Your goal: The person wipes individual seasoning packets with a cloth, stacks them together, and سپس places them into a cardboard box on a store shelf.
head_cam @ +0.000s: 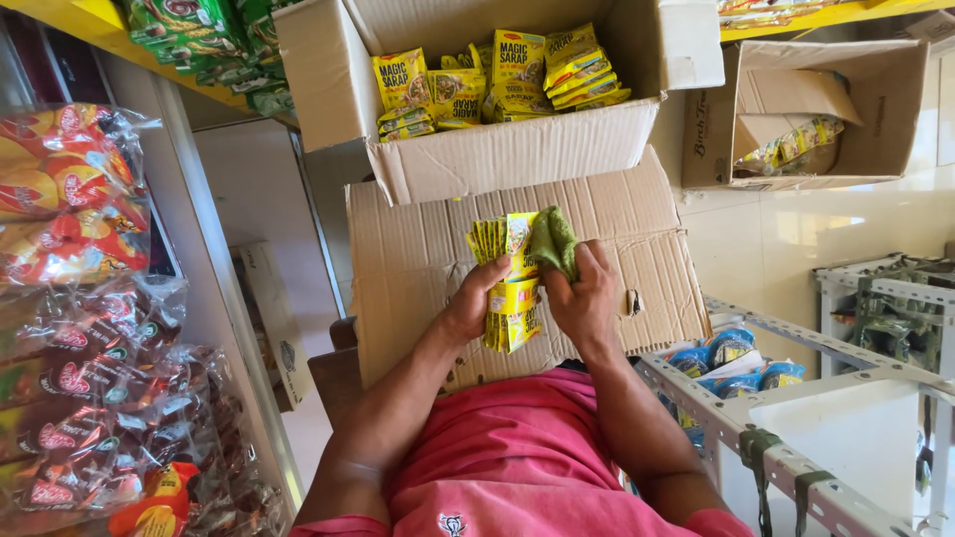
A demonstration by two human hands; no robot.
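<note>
The left hand [476, 298] has its fingers closed round a stack of yellow sachets [512, 288], held upright so the edges stay even. The right hand [585, 298] presses a green cloth [553, 239] on the top sachet, fingers closed on it. The stack is over a cardboard flap [418, 259], just below the open box [497, 149] of the same sachets.

Counts: 2 hands, 1 sachet stack, 1 cloth, 3 boxes.
Left hand [470, 303] and right hand [585, 298]: between them 1 stack of yellow sachets [509, 283], exact count unreadable; 1 green cloth [553, 239] at right fingertips. Beyond the hands: 2 open cardboard boxes [507, 149] [875, 109]; under them 1 flattened box [418, 249].
</note>
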